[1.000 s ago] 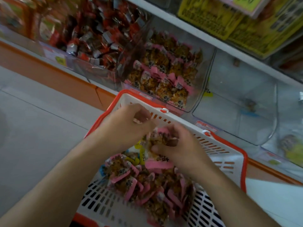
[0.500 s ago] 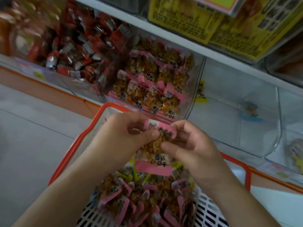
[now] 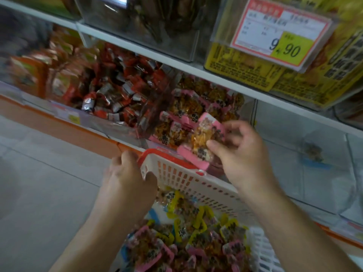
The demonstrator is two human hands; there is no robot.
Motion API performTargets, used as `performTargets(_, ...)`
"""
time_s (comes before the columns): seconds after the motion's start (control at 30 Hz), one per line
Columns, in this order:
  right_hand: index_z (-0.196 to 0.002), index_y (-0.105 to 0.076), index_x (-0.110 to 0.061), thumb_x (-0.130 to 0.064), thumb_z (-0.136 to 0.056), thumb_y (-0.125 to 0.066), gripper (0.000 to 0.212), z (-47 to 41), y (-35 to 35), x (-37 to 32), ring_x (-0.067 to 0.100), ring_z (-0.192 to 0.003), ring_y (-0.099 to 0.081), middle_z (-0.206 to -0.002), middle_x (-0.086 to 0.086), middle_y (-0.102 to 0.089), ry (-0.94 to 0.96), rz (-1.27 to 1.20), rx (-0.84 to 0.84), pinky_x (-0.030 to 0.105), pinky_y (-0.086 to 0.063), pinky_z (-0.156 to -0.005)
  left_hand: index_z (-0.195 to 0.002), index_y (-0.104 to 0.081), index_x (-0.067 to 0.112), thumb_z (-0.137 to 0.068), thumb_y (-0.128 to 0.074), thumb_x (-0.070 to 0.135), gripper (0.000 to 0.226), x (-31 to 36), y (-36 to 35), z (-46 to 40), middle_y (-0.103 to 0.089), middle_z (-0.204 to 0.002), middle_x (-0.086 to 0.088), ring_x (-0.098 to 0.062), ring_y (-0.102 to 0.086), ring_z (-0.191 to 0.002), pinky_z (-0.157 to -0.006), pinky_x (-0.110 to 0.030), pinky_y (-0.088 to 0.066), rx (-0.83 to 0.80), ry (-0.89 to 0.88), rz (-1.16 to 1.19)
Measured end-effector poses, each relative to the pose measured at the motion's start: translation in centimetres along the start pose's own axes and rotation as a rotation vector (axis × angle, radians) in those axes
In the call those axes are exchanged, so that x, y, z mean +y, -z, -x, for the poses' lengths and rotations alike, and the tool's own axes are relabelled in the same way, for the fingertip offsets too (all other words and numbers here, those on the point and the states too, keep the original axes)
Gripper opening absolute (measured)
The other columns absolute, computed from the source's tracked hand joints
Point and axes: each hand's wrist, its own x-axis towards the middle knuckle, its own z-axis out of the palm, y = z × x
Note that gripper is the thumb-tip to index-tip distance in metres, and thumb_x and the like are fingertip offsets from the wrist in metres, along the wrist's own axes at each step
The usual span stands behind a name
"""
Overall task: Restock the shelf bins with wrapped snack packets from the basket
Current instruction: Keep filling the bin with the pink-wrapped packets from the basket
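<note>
- Risk: the pink-edged clear-wrapped snack packet [image 3: 202,141], pinched only at its edge, could slip and drop short of the clear plastic shelf bin [image 3: 188,122], behind the basket.
- Risk: the white slotted plastic basket with red rim [image 3: 188,179] may tip if support slackens.
- Right hand [image 3: 241,154]: raised at the bin mouth, thumb and fingers pinching the packet.
- Left hand [image 3: 125,173]: fingers curled over the basket's corner, gripping it.
</note>
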Motion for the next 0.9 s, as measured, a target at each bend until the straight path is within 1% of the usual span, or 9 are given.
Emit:
performTargets(0.17, -0.102, -0.058, -0.042, -0.022, -0.083, -0.089, 0.041, -6.3, -6.9, -0.2, 0.017, -0.090, -0.077, -0.103, -0.005, -0.076, 0.010, 0.186, -0.041, 0.045, -0.066, -0.077, -0.110, -0.033, 0.028, -0.093, -0.060, 0.042, 0.036, -0.4, -0.3, 0.3, -0.042, -0.103, 0.001, -0.025, -0.054, -0.101, -0.086, -0.041, -0.053, -0.171, 0.053, -0.047)
performTargets(0.27, -0.111, -0.057, -0.031, -0.024, -0.089, -0.086, 0.037, -7.0, -9.3, -0.1, 0.013, -0.090, -0.065, -0.109, -0.004, -0.068, 0.012, 0.337, -0.088, 0.022, -0.049, -0.063, -0.106, -0.034, 0.024, -0.094, -0.059, 0.044, 0.034, -0.3, -0.2, 0.0, -0.043, -0.101, 0.000, -0.028, -0.058, -0.100, -0.085, -0.043, -0.056, -0.151, 0.021, -0.050)
performTargets(0.33, -0.116, -0.056, -0.025, -0.022, -0.093, -0.083, 0.036, -6.7, -9.9, -0.2, 0.012, -0.086, -0.061, -0.107, -0.002, -0.065, 0.018, 0.387, -0.083, 0.016, -0.037, -0.055, -0.106, -0.034, 0.024, -0.095, -0.057, 0.044, 0.033, -0.2, 0.0, -0.1, -0.044, -0.101, 0.000, -0.027, -0.058, -0.100, -0.084, -0.041, -0.056, -0.150, 0.000, -0.046)
performTargets(0.43, -0.117, -0.050, -0.022, -0.020, -0.096, -0.079, 0.036, -6.2, -10.4, -0.5, 0.019, -0.083, -0.065, -0.102, 0.000, -0.063, 0.069, 0.485, -0.069, 0.022, -0.047, -0.055, -0.106, -0.033, 0.024, -0.096, -0.057, 0.043, 0.032, -0.4, 0.2, 0.0, -0.047, -0.103, 0.000, -0.027, -0.060, -0.101, -0.085, -0.043, -0.058, -0.141, -0.027, -0.033)
performTargets(0.5, -0.123, -0.050, -0.020, -0.020, -0.097, -0.078, 0.039, -5.9, -10.6, -0.8, 0.026, -0.089, -0.071, -0.113, 0.007, -0.066, 0.077, 0.551, -0.080, 0.028, -0.052, -0.056, -0.104, -0.035, 0.022, -0.096, -0.056, 0.041, 0.030, -0.5, 0.1, 0.2, -0.050, -0.103, -0.002, -0.029, -0.059, -0.100, -0.086, -0.046, -0.058, -0.135, -0.029, -0.034)
performTargets(0.57, -0.128, -0.050, -0.019, -0.022, -0.097, -0.079, 0.042, -5.9, -10.7, -1.2, 0.026, -0.091, -0.072, -0.120, 0.011, -0.067, 0.076, 0.581, -0.079, 0.024, -0.046, -0.050, -0.103, -0.035, 0.020, -0.095, -0.057, 0.040, 0.030, -0.5, 0.1, 0.3, -0.052, -0.103, -0.004, -0.029, -0.058, -0.098, -0.085, -0.045, -0.057, -0.116, -0.038, -0.039)
performTargets(0.63, -0.123, -0.051, -0.022, -0.023, -0.097, -0.079, 0.039, -5.8, -10.5, -1.2, 0.015, -0.077, -0.065, -0.114, 0.006, -0.066, 0.081, 0.572, -0.075, 0.019, -0.040, -0.046, -0.105, -0.036, 0.020, -0.095, -0.057, 0.039, 0.030, -0.5, 0.1, 0.3, -0.049, -0.103, -0.004, -0.027, -0.054, -0.098, -0.084, -0.043, -0.055, -0.119, -0.031, -0.030)
performTargets(0.7, -0.119, -0.054, -0.024, -0.024, -0.097, -0.079, 0.034, -5.6, -10.2, -1.1, 0.009, -0.076, -0.062, -0.112, 0.001, -0.065, 0.110, 0.571, -0.081, 0.016, -0.042, -0.050, -0.108, -0.035, 0.021, -0.097, -0.056, 0.040, 0.031, -0.4, 0.3, 0.3, -0.046, -0.103, -0.002, -0.026, -0.053, -0.101, -0.085, -0.042, -0.054, -0.149, -0.013, -0.030)
performTargets(0.9, -0.148, -0.053, -0.028, -0.036, -0.100, -0.074, 0.053, -5.1, -9.8, -0.4, 0.026, -0.129, -0.059, -0.149, 0.002, -0.050, 0.267, 0.753, -0.082, 0.035, -0.053, -0.082, -0.113, -0.036, 0.024, -0.095, -0.057, 0.042, 0.033, -0.2, 0.5, 0.0, -0.051, -0.109, -0.002, -0.027, -0.060, -0.104, -0.089, -0.045, -0.059, -0.181, 0.018, -0.037)
